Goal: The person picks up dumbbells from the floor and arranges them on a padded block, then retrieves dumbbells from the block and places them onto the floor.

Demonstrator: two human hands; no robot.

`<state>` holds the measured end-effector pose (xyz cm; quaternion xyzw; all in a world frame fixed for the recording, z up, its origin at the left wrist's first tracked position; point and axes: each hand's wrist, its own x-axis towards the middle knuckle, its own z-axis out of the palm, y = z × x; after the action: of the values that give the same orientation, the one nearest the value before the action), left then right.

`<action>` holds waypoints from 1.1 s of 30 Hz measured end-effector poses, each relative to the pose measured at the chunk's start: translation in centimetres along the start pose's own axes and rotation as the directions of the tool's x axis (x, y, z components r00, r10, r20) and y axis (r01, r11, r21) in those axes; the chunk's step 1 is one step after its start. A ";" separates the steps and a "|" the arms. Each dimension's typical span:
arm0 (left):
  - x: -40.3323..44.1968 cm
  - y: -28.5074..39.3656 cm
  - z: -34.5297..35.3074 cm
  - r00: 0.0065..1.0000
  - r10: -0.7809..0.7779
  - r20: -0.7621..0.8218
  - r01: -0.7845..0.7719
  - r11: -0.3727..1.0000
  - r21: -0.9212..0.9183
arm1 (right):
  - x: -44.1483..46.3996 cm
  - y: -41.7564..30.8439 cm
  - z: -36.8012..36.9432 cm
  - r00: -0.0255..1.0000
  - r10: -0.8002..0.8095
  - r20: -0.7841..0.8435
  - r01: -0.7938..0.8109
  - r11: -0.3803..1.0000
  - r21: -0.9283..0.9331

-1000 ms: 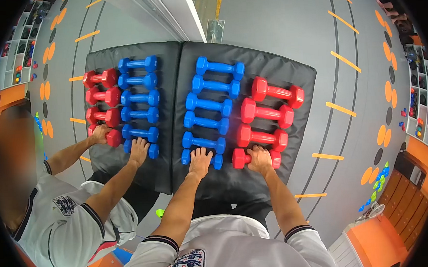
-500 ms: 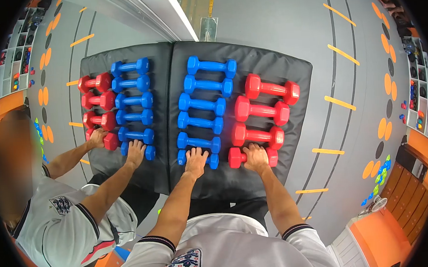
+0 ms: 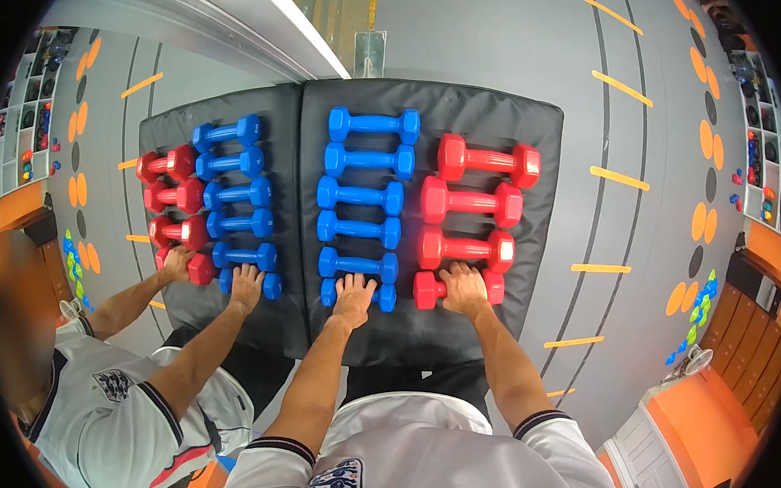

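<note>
A column of several blue dumbbells (image 3: pixel 360 195) lies on the black padded mat, beside a column of several larger red dumbbells (image 3: pixel 471 202). My left hand (image 3: pixel 354 301) is over the handle of the nearest blue dumbbell (image 3: pixel 384 297), its fingers curled across it and reaching close to the blue dumbbell just beyond. On the right, my right hand (image 3: pixel 464 288) grips the nearest red dumbbell (image 3: pixel 425 290) round its handle, with the hex ends showing on either side. Both dumbbells rest on the mat. The undersides of my fingers are hidden.
A mirror on the left reflects the mat (image 3: pixel 395 336), the dumbbells and my body; its pale frame (image 3: pixel 295 32) runs up from the mat's far edge. Grey floor (image 3: pixel 566 49) with orange strips surrounds the mat. Shelves (image 3: pixel 765 171) and brown lockers (image 3: pixel 745 349) stand at the right.
The view has shifted slightly, so the mat and dumbbells sit a little differently in it. Both hands stay on the same dumbbells, with no clear movement of either.
</note>
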<state>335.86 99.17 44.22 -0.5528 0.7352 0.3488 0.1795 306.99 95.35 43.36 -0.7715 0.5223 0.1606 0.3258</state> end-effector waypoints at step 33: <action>-10.7 5.3 3.5 0.947 0.146 -0.287 -0.139 0.989 0.044 | -28.2 -5.4 5.9 0.957 0.289 0.003 -0.285 0.944 0.166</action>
<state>333.94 109.77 50.41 -0.5412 0.7955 0.2677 0.0509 301.07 120.36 57.38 -0.6594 0.6439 0.1543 0.3561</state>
